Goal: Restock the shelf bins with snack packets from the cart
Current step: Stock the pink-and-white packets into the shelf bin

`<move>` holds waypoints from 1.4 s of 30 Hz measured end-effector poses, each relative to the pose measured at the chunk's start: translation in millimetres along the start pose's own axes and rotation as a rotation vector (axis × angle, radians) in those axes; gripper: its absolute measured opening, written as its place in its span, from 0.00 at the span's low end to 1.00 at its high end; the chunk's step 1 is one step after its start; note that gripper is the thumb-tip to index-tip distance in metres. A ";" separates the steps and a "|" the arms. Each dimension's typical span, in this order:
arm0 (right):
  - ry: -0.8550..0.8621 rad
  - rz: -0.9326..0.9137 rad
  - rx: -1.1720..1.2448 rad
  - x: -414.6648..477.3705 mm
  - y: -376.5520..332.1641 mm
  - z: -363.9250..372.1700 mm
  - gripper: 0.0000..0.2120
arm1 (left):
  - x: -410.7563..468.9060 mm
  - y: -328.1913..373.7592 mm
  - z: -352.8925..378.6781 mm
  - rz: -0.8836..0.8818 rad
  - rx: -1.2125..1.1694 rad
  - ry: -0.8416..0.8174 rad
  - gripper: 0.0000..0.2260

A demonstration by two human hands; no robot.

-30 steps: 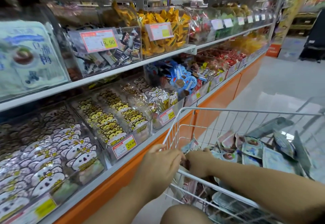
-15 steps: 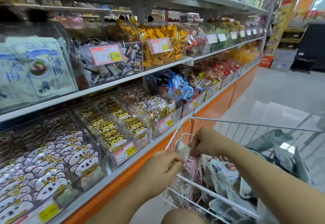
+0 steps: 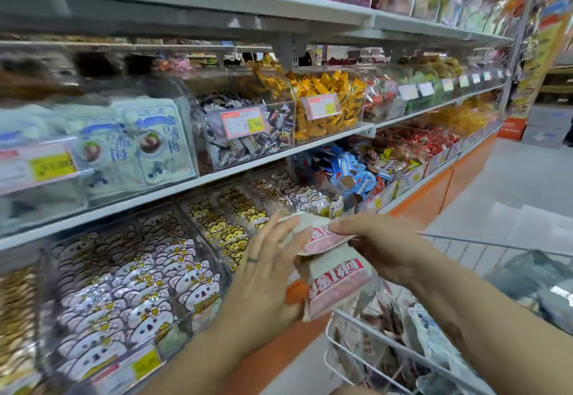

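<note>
Lowest in the frame, at the lower right, the wire cart [image 3: 496, 243] holds a loose heap of packets. Just above its near left corner, in the lower middle of the frame, both hands hold a small stack of pink-and-white packets [image 3: 336, 283], clear of the cart and not yet at any bin.

The left hand [image 3: 266, 273] lies flat against the stack's left face, fingers straight and spread, pressing rather than curling. The right hand [image 3: 384, 246] comes in from the right with its fingers folded over the top packet's upper edge; its thumb is hidden behind the stack.

The stack stands roughly on end, with its long axis running from the upper left down to the lower right and its printed face turned towards the camera.

The shelves lie to the left of the hands and above them, so the left hand sits between the stack and the bins and is the nearer one. Nearest is the lower-shelf bin of bear-face packets [image 3: 148, 295], then the bin of yellow cat packets [image 3: 229, 227]. Farther up, at the left of the frame, is the bin of blue-and-white packets [image 3: 148, 146].

No bin in view clearly shows matching pink packets, so I cannot tell which one they are meant for. I judge the move will be leftward and upward.
</note>
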State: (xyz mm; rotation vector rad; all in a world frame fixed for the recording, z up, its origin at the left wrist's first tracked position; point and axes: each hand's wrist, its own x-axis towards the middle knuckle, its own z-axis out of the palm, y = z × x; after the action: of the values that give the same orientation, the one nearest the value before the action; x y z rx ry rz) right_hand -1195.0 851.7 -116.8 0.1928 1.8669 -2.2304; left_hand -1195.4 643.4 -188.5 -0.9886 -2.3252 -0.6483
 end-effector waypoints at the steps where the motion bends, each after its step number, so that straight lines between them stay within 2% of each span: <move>1: -0.036 0.042 0.063 -0.2 3.1 11.8 0.10 | -1.1 -3.7 -5.1 -0.022 -0.037 0.056 0.42; 3: -0.065 0.086 0.135 -1.6 6.5 33.1 0.13 | -2.2 -8.5 -17.1 -0.078 -0.105 0.126 0.37; 5: -0.077 0.080 0.164 -1.1 7.5 48.7 0.11 | -3.1 -8.9 -30.0 -0.191 -0.215 0.184 0.26; 7: -0.115 0.055 0.135 -0.2 6.4 57.8 0.16 | -4.6 -7.8 -39.1 -0.380 -0.433 0.221 0.16; 9: -0.157 0.005 0.034 1.3 6.9 63.1 0.17 | -7.6 -7.1 -43.6 -0.595 -0.716 0.220 0.09; 10: -0.176 -0.039 -0.062 1.6 8.1 64.6 0.15 | -10.0 -8.4 -43.5 -0.683 -0.832 0.214 0.10; 14: -0.076 -0.349 -0.607 6.3 13.5 66.9 0.11 | -19.1 -11.0 -46.9 -0.874 -0.949 0.157 0.20; 16: -0.044 -0.432 -0.609 8.1 10.3 72.3 0.12 | -20.3 -9.6 -47.1 -0.943 -1.032 0.076 0.21; 18: -0.090 -0.477 -0.655 11.2 7.8 79.9 0.13 | -18.6 -4.3 -44.0 -0.997 -1.166 0.038 0.16; 20: -0.147 -0.446 -0.661 13.2 12.9 87.8 0.10 | -16.3 1.0 -40.1 -1.044 -1.252 0.037 0.13; 22: -0.098 -0.396 -0.620 15.0 20.1 91.2 0.07 | -15.7 6.5 -37.7 -1.097 -1.354 0.021 0.12; 27: 0.012 -0.366 -0.353 10.4 35.4 89.1 0.02 | -18.8 6.7 -35.5 -1.163 -1.612 0.052 0.18; 30: 0.050 -0.350 -0.300 4.1 42.2 80.1 0.03 | -18.3 2.3 -33.8 -1.138 -1.660 0.110 0.21; 33: 0.035 -0.370 -0.277 -6.7 53.9 74.7 0.06 | -16.3 2.5 -29.8 -1.087 -1.584 0.154 0.23; 37: 0.058 -0.371 -0.256 -13.4 66.9 66.5 0.09 | -10.0 15.8 -15.5 -0.974 -1.439 0.121 0.27; 39: 0.072 -0.368 -0.271 -16.7 69.0 58.1 0.11 | -5.7 21.1 -7.8 -0.933 -1.370 0.111 0.26; 42: 0.003 -0.332 -0.260 -20.7 51.7 41.3 0.13 | 3.0 23.5 2.0 -0.923 -1.287 0.135 0.21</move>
State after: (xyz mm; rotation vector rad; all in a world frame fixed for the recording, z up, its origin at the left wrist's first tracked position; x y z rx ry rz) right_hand -1160.0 804.5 -153.5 -0.1697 2.3081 -2.1456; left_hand -1179.9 660.7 -182.9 -0.1232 -1.9774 -2.6266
